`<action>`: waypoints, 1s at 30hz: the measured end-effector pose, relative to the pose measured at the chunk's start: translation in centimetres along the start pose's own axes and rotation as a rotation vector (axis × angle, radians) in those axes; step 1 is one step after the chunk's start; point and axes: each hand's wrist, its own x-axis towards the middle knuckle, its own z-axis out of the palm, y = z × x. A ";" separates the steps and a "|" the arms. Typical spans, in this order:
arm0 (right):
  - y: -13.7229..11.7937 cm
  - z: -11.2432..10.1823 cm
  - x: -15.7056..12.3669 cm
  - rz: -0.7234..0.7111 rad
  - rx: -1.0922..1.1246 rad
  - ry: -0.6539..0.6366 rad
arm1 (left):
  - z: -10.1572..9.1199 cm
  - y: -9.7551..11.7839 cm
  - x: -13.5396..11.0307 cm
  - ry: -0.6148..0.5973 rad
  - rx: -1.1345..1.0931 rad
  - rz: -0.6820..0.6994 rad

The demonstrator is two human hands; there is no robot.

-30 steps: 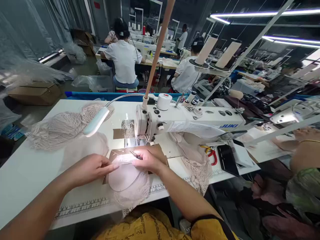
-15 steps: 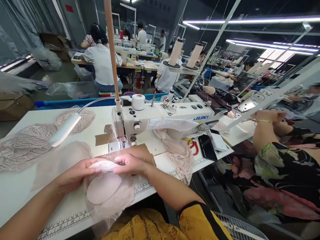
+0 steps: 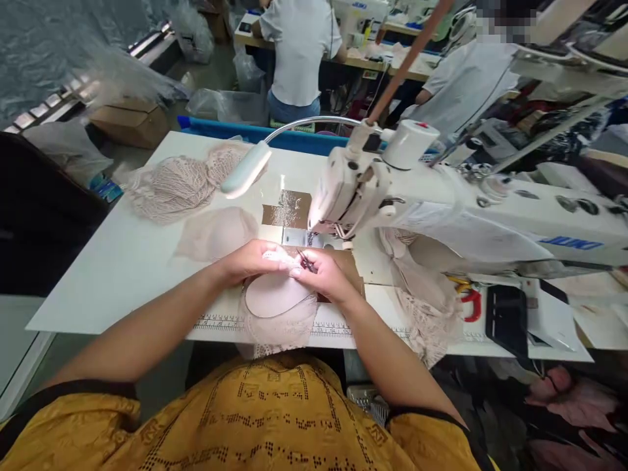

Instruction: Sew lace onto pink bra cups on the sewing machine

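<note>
A pale pink bra cup piece (image 3: 275, 297) with lace edging hangs over the table's front edge, just before the sewing machine (image 3: 338, 196). My left hand (image 3: 248, 258) is closed, pinching the upper lace edge of that piece between thumb and fingers. Dark, pointed thread snips (image 3: 307, 261) stick out from my right hand (image 3: 326, 278), which is closed around them. The right thumb and fingertips also meet the lace edge, close beside the left fingertips. The needle area lies a little beyond both hands, under bright lamp light.
More lace cup pieces (image 3: 171, 190) and a sheer piece (image 3: 218, 232) lie to the left, under the lamp (image 3: 248, 170). Lace fabric (image 3: 426, 307), red-handled scissors (image 3: 472, 306) and a phone (image 3: 505, 317) are at the right. A person in white (image 3: 299, 52) sits beyond.
The camera view has swung left and downward, so the machine appears farther right. Both hands stay at the lace edge, and the dark snips show more clearly in the right hand.
</note>
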 end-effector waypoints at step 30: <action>-0.8 -1.3 -0.9 -0.007 -0.175 -0.046 | -0.1 -0.6 0.0 -0.003 0.138 0.066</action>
